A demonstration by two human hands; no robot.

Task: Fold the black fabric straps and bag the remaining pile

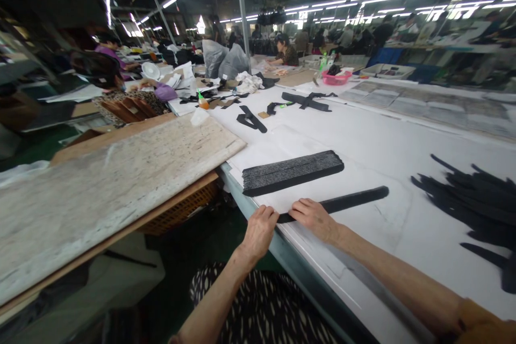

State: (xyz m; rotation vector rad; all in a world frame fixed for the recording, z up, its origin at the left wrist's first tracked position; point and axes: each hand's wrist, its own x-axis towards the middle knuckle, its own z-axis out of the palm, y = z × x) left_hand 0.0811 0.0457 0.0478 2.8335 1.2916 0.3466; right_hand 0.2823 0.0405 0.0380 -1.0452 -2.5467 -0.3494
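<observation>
A long black fabric strip (355,199) lies on the white tabletop, its near end reaching the table's edge. My left hand (260,228) has its fingers closed on that near end. Close beside it, my right hand (314,219) is bent over the same strip with its fingers pressed onto it. Just beyond my hands lies a neat stack of black and grey strips (293,172), side by side. Off to the right is a loose heap of black fabric pieces (471,204). My fingertips hide part of the strip.
A worn pale board (121,183) stands at left, over an orange crate (181,207). Farther back are crossed black strips (308,101), an orange-filled bottle (202,100), a pink basket (337,77) and grey bags (234,62). A co-worker in purple (110,56) sits at the far left.
</observation>
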